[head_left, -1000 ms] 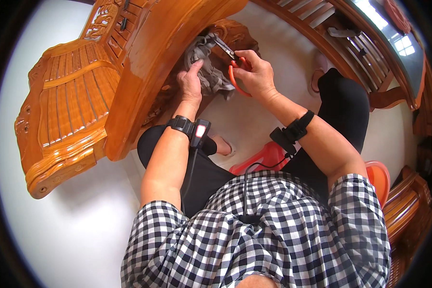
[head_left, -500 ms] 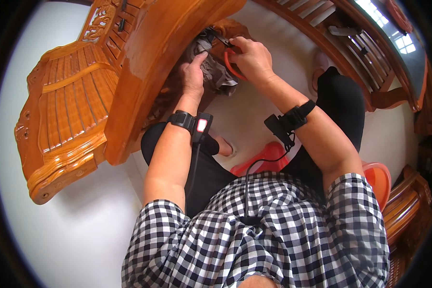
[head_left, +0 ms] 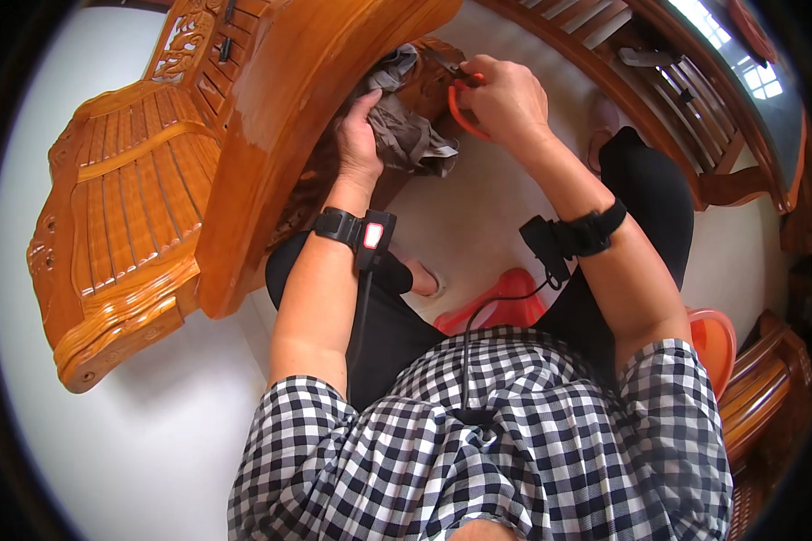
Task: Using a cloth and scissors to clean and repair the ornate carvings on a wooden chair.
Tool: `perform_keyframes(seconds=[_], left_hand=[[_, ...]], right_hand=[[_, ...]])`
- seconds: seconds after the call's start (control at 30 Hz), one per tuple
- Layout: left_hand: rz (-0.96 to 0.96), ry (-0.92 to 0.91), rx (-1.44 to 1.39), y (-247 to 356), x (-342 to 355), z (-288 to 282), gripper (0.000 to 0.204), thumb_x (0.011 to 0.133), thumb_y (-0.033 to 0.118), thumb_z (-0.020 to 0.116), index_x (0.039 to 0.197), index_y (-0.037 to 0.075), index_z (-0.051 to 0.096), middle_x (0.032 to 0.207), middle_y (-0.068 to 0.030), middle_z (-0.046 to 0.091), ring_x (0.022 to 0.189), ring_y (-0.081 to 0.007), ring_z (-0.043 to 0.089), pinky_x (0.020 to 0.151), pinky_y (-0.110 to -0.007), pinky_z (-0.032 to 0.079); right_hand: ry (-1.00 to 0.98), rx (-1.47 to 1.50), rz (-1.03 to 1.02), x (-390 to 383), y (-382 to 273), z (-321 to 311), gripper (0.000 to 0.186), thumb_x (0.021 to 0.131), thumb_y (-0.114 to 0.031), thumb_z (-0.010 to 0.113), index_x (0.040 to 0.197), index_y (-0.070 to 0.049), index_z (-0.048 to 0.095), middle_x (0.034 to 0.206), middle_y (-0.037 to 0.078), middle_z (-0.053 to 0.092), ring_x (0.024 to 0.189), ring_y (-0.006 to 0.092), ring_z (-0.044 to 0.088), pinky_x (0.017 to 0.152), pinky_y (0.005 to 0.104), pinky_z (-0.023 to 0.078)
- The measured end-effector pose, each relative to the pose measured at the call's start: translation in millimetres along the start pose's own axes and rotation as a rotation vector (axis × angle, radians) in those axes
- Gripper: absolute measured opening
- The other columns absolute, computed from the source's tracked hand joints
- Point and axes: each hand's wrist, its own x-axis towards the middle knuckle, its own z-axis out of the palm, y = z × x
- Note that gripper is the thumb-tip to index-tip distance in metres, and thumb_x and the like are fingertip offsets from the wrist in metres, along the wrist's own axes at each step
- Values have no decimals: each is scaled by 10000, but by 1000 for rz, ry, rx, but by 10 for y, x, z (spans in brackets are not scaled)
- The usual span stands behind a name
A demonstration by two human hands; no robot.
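Note:
My left hand (head_left: 359, 135) grips a crumpled grey-brown cloth (head_left: 406, 135) against the carved lower part (head_left: 300, 203) of a glossy wooden chair, beside its broad wooden panel (head_left: 271, 126). My right hand (head_left: 510, 104) is closed on scissors with orange handles (head_left: 460, 113); their dark blades reach up-left toward the carved wood above the cloth. The blade tips are hard to make out. Both wrists wear black strapped devices with cables.
A slatted wooden bench (head_left: 131, 189) stands at left. At upper right are a glass-topped table (head_left: 758, 126) and slatted wood beneath it (head_left: 695, 126). A red plastic stool (head_left: 496, 298) is between my legs, an orange basin (head_left: 708, 352) at right beside more wooden furniture (head_left: 767, 388).
My right hand and the scissors have risen, most recently shifting right. My left hand has moved slightly upward with the cloth, whose folds now lie differently.

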Motion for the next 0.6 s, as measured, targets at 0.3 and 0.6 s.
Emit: perform_keyframes(seconds=[0.3, 0.6], left_hand=[[-161, -63, -154, 120, -10, 85, 162, 846, 129, 612, 968, 32, 655, 920, -65, 687, 853, -190, 655, 832, -332, 510], [-277, -36, -179, -20, 33, -179, 100, 736, 32, 701, 824, -7, 673, 815, -77, 684, 735, -197, 669, 738, -305, 535]], right_hand=[[-8, -121, -215, 200, -109, 241, 190, 755, -168, 601, 880, -89, 721, 906, 166, 690, 868, 358, 661, 732, 441, 529], [8, -62, -33, 385, -63, 469, 192, 767, -207, 609, 877, -89, 713, 891, 166, 696, 873, 359, 667, 728, 435, 528]])
